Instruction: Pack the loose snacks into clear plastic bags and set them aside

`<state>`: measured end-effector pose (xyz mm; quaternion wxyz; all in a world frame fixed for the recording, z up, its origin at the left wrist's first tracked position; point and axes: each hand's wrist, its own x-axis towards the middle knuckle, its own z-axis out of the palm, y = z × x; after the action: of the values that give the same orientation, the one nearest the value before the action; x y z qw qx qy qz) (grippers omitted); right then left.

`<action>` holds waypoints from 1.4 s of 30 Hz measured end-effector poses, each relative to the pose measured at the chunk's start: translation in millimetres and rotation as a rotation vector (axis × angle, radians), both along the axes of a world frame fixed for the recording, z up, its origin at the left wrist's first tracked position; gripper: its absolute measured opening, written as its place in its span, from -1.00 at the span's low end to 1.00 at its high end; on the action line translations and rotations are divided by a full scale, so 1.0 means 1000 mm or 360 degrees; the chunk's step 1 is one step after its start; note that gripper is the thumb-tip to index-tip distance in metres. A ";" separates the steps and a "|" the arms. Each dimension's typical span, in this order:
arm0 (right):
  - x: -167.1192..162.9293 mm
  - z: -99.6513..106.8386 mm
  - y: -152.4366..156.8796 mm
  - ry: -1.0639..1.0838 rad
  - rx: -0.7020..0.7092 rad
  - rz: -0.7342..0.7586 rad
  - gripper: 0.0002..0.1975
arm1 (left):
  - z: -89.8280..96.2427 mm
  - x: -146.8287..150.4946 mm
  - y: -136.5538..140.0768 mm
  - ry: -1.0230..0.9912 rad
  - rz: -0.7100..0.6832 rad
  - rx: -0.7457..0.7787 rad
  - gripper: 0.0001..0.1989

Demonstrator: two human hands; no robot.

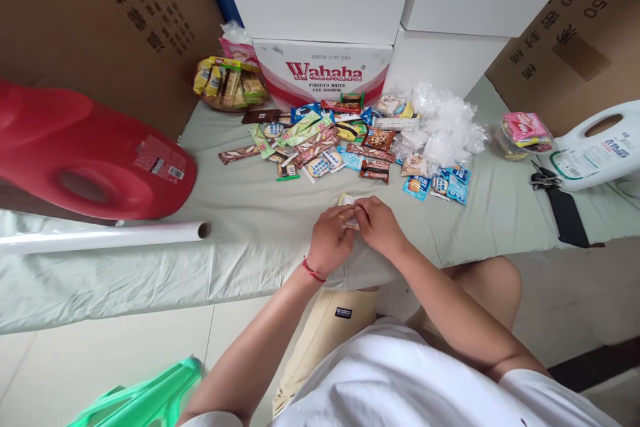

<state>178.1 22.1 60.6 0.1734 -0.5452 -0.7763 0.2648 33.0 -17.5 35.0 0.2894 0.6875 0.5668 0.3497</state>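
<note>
A small pale yellow and white snack packet (347,199) lies at the front of the cloth-covered surface, largely hidden by fingers. My left hand (331,240), with a red string at the wrist, has its fingers closed over the packet's left side. From the right, my right hand (381,225) pinches the same packet with thumb and fingers. Just beyond both hands spreads a loose pile of wrapped snacks, among them brown wafer bars (316,145), round-biscuit packets (317,167) and blue packets (417,187). Clear crinkled plastic bags (440,123) sit at the pile's right.
At left are a big red jug (100,147) and a white roll (110,237). Behind stand a snack bowl (230,97) and a Wahaha carton (325,73). On the right are a small snack tub (525,137), a white detergent bottle (600,147) and a black phone-like object (567,217) with keys.
</note>
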 end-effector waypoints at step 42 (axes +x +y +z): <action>0.406 0.080 0.186 0.0932 0.0878 -0.1448 -0.58 | -0.036 -0.063 -0.027 0.0603 0.0424 0.0258 -0.75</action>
<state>583.7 207.9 140.4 0.6105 -0.6617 -0.4254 0.0922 -29.8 -44.5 -0.5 0.0734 0.6810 0.6667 0.2939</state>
